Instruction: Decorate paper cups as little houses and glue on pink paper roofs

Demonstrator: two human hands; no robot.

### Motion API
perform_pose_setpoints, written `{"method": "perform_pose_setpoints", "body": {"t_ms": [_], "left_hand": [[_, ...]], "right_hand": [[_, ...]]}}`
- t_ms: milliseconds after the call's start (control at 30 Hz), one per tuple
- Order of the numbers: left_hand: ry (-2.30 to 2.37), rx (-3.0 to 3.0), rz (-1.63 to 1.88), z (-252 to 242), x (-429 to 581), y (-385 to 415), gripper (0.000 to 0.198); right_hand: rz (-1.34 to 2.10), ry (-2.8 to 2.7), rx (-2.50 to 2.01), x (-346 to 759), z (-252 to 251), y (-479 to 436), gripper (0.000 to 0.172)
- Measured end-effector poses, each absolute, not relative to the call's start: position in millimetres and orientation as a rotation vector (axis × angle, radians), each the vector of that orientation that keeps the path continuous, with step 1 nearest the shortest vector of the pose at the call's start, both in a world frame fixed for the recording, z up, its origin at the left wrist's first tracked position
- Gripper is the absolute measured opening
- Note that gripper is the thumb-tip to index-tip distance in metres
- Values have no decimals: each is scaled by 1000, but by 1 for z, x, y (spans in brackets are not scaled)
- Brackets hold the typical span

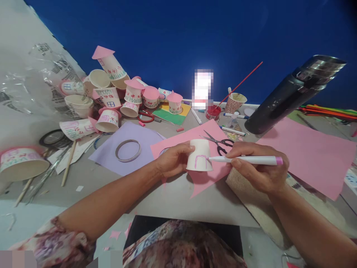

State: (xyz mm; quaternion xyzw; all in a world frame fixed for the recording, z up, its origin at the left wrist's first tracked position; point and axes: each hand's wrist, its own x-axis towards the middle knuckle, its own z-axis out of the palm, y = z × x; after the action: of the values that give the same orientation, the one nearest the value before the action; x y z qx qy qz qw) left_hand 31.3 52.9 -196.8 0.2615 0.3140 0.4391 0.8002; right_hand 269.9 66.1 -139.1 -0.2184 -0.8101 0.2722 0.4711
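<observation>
My left hand (175, 159) holds a white paper cup (198, 149), turned upside down with its rim facing down. Pink marker lines form an arched shape on the cup's side. Closed around a white marker with a pink end (251, 160), my right hand (258, 167) keeps the marker's tip at the right part of the arch. Under and behind the cup lies a cut sheet of pink paper (178, 136). Black-handled scissors (216, 140) rest partly open on that sheet, just behind the cup.
Decorated cups with pink paper roofs (106, 97) crowd the left. A tape roll (128, 150) sits on purple paper (103, 149). At the back stand a red paint jar (213, 112) and a patterned cup (235, 102). A dark flask (281, 93) and pink paper (309, 152) are on the right.
</observation>
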Motion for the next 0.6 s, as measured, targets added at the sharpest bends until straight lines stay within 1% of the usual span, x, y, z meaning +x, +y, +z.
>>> {"method": "perform_pose_setpoints", "body": {"t_ms": [267,600], "left_hand": [[665,550,942,-195,31,53,39],[679,579,936,-193,32,52,44]], "right_hand": [[802,-2052,-402,271,-136,65,13],[756,-2025,-464,270,-136,64,13]]}}
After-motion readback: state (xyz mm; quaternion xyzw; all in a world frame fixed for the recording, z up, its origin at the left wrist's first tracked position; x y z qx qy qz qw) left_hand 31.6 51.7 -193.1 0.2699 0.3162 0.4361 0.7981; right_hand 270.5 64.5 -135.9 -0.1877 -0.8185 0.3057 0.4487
